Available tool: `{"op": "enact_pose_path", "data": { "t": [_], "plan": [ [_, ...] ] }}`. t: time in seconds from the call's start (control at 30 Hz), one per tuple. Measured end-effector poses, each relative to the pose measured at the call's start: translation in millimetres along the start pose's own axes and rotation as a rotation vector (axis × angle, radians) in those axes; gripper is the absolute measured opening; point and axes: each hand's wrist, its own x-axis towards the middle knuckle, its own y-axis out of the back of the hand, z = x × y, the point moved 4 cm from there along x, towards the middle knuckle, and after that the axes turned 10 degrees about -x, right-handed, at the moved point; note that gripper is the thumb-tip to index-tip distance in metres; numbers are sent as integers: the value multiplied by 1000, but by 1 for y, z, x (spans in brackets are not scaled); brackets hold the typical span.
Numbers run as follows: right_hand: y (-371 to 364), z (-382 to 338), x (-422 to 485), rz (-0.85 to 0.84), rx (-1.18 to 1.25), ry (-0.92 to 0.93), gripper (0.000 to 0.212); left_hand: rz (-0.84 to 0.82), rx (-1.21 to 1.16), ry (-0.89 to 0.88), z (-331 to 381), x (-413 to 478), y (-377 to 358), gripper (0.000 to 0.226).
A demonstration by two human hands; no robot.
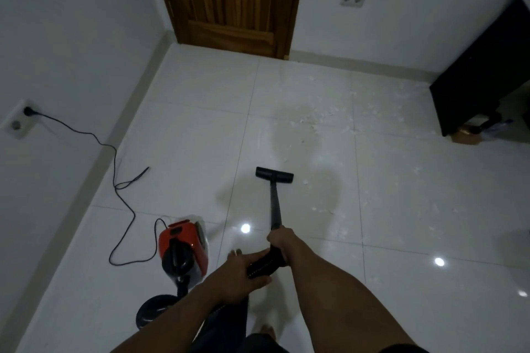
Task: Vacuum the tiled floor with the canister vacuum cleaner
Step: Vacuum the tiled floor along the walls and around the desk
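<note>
Right hand (282, 241) grips the wand (274, 203), left hand (242, 268) holds the ribbed hose (262, 265); keep the floor head (274, 175) flat, pushing slowly toward the white scraps (322, 208).

Glossy white floor tiles (177, 135), wooden door (229, 0), matt black wand (274, 203).
</note>
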Motion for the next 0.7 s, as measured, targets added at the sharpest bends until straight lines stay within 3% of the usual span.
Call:
{"op": "enact_pose_path", "data": {
  "t": [0.3, 0.7],
  "plan": [
    [47, -115, 45, 9, 23, -61, 52, 2, -54, -82, 60, 63, 105, 50],
    [73, -230, 86, 15, -92, -44, 51, 24, -114, -36, 92, 129, 200, 53]
  ]
}}
